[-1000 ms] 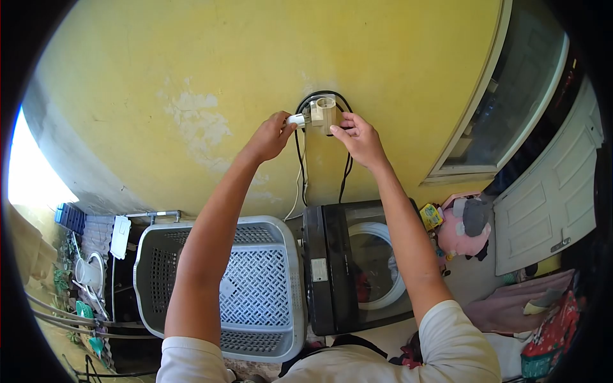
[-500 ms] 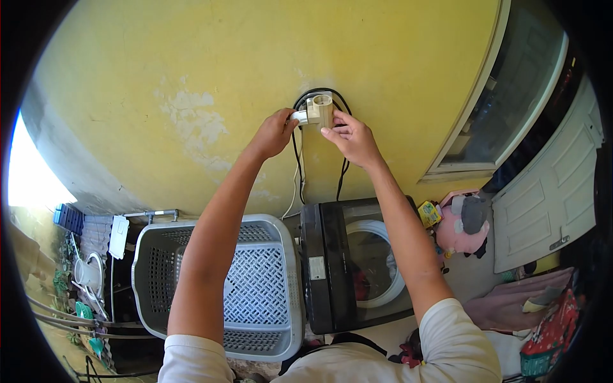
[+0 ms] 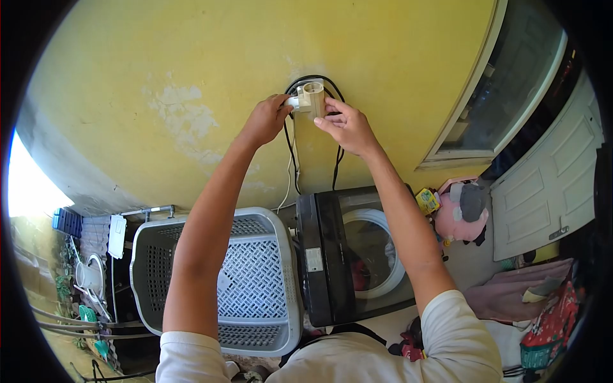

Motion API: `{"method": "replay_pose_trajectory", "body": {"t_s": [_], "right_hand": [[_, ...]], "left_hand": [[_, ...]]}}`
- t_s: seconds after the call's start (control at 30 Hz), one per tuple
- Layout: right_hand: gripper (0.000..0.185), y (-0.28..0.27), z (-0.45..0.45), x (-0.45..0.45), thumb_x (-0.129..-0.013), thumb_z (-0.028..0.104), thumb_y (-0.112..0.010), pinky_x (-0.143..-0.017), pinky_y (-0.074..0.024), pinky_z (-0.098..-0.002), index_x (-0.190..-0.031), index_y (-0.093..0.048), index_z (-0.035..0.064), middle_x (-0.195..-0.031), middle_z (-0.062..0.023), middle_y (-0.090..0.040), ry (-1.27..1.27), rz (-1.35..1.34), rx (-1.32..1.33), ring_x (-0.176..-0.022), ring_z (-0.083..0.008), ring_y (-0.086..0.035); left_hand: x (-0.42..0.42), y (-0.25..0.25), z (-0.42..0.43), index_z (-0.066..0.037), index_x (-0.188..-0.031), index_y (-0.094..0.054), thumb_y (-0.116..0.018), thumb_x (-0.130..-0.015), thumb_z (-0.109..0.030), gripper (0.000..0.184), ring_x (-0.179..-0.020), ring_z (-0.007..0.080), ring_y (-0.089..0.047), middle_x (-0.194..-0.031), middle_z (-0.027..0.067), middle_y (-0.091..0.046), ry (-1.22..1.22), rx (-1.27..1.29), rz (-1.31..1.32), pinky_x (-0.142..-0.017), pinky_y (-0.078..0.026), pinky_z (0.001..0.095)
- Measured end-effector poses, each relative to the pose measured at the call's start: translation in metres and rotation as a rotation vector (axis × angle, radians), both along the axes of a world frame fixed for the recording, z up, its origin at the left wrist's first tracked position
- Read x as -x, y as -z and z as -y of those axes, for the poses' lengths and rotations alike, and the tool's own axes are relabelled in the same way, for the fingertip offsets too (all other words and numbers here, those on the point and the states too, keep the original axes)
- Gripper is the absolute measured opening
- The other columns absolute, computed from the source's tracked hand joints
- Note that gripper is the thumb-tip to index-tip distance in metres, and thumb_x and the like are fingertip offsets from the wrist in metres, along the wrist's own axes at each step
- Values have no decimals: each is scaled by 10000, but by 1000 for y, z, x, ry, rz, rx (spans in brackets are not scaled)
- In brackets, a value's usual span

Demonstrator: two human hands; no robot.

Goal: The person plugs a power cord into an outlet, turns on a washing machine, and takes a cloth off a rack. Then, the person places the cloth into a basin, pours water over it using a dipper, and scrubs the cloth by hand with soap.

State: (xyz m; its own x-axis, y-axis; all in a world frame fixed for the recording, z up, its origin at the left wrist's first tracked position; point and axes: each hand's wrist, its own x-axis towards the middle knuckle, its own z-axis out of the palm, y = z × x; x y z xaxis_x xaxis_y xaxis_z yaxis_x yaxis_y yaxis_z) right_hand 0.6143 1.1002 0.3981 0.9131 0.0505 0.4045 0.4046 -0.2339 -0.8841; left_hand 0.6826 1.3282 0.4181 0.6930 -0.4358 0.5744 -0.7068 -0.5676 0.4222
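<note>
A cream socket adapter (image 3: 313, 99) sits at the wall, with a round outlet facing up at its top. My left hand (image 3: 264, 121) is closed on a white plug (image 3: 292, 103) at the adapter's left side; whether its pins are fully in is hidden. From the right, my right hand (image 3: 351, 129) grips the adapter between thumb and fingers. Behind the adapter a black cable (image 3: 337, 167) loops round and hangs down the wall. A thinner white cord (image 3: 288, 172) runs down beside it.
Below my arms stand a grey plastic laundry basket (image 3: 284, 255) and a black top-loading washing machine (image 3: 329, 255) with a clear lid. To the right are a window (image 3: 504, 96), a white door (image 3: 543, 185) and a pink stuffed toy (image 3: 450, 223). Clothes (image 3: 520, 293) lie at lower right.
The view has shifted slightly, so the adapter and both hands appear a little higher and further left. Both hands keep the same hold on the plug and adapter.
</note>
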Motion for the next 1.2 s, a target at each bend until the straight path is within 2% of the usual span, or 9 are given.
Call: {"method": "replay_pose_trajectory", "body": {"t_s": [0.17, 0.37, 0.43, 0.47, 0.67, 0.87, 0.93, 1.1, 1.2], "right_hand": [[643, 6, 5, -5, -829, 297, -765, -779, -577, -338, -1315, -577, -80, -1163, -216, -682, -24, -16, 43, -970, -301, -702], [538, 2, 3, -8, -839, 289, -778, -744, -547, -266, -1241, -644, -43, -1097, -149, -687, 73, 25, 104, -893, -188, -688], [606, -5, 6, -15, -881, 251, -720, -797, -583, -345, -1349, -531, -85, -1151, -267, -678, 2, -3, 323, -1000, -360, -703], [606, -2, 9, -11, -881, 251, -720, -797, -583, -345, -1349, -531, -85, -1151, -267, -678, 9, -13, 321, -1000, -360, -703], [506, 18, 4, 21, -818, 332, -787, -739, -548, -295, -1178, -670, -3, -1045, -122, -710, 125, 30, 459, -871, -206, -698], [432, 88, -54, 61, -753, 315, -803, -752, -540, -396, -1052, -662, 37, -908, -85, -724, -152, -110, 783, -792, -305, -683], [419, 118, -57, 59, -736, 325, -801, -737, -536, -414, -1017, -658, 50, -910, -95, -724, -103, -149, 758, -792, -312, -683], [416, 193, -69, 81, -739, 422, -776, -717, -529, -439, -982, -699, 94, -896, -118, -725, -156, -331, 918, -818, -345, -690], [391, 240, -81, 115, -749, 412, -766, -707, -520, -470, -977, -695, 103, -921, -124, -726, -151, -373, 861, -821, -368, -680]], "left_hand": [[-5, 12, -6, 35, -1170, -652, -637, -931, -118, 284, -741, 275, -618, -966, 145, -706, 30, 30, -44, -686, -499, 364], [-16, 16, -12, -5, -1193, -654, -636, -969, -177, 283, -690, 187, -552, -869, 71, -674, 37, -4, -109, -650, -465, 331], [-18, 17, -16, -4, -1190, -653, -624, -978, -178, 275, -679, 158, -518, -832, 49, -644, 17, -19, -122, -636, -447, 309], [-19, 18, -23, -8, -1197, -651, -621, -978, -172, 274, -682, 153, -516, -830, 47, -641, 9, -22, -105, -636, -444, 303], [22, 37, -76, -36, -1239, -668, -629, -965, -115, 288, -720, 154, -560, -880, 51, -678, 113, -202, -381, -671, -481, 308], [89, 88, -33, -54, -1163, -712, -690, -900, -105, 268, -808, 219, -635, -1012, 101, -716, 125, -412, -504, -753, -510, 342], [92, 104, -27, -76, -1254, -656, -727, -879, -143, 388, -907, 253, -660, -1110, 116, -703, 120, -460, -675, -804, -516, 360], [111, 138, -35, -108, -1374, -554, -746, -874, -177, 540, -1063, 278, -658, -1211, 133, -676, 10, -250, -623, -876, -515, 372], [150, 105, -38, -118, -1441, -481, -728, -903, -163, 594, -1172, 279, -625, -1258, 141, -657, 16, -173, -651, -961, -490, 383]]}}
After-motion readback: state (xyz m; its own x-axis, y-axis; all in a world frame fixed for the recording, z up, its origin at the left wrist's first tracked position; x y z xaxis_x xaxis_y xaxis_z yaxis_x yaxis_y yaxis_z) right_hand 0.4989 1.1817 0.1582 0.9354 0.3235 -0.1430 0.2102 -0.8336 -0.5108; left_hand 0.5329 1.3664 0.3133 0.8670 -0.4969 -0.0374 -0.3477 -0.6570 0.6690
